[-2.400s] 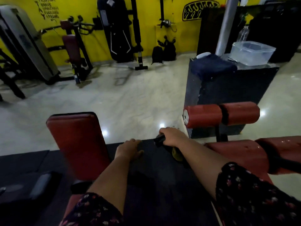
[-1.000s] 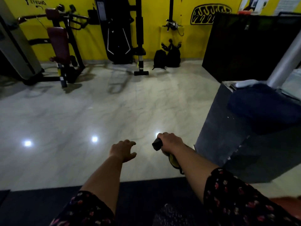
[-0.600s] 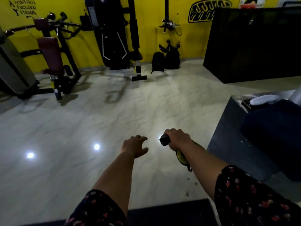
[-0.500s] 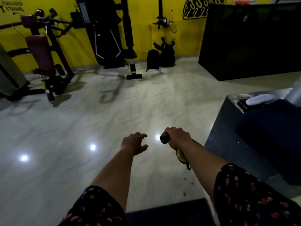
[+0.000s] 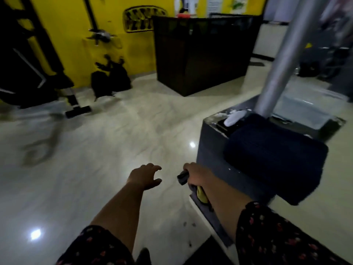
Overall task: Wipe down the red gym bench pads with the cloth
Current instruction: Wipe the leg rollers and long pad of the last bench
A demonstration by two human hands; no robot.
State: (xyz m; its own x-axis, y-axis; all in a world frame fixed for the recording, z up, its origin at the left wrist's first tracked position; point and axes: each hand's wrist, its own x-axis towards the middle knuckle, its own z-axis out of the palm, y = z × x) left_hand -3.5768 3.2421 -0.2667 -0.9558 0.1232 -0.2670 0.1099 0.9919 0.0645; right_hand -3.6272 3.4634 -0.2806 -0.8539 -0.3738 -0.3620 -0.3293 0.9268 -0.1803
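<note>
No red bench pad shows in the head view. My right hand (image 5: 196, 175) grips a bottle-like object with a black tip (image 5: 182, 176) and a yellow body (image 5: 201, 194), mostly hidden under my wrist. My left hand (image 5: 144, 176) hovers over the floor beside it, fingers spread and holding nothing. A folded dark blue cloth (image 5: 275, 159) lies on top of a dark box (image 5: 212, 150) just right of my right hand, hanging over its near edge.
A grey metal pole (image 5: 280, 54) rises from the box behind the cloth, with a white object (image 5: 235, 117) and a clear container (image 5: 301, 111) beside it. A black counter (image 5: 202, 54) stands further back. Black bags (image 5: 108, 79) and gym machines line the yellow wall.
The view has swung away from the red bench and toward the right. The box with the dark cloth is now close beside my right hand. Both hands keep their poses.
</note>
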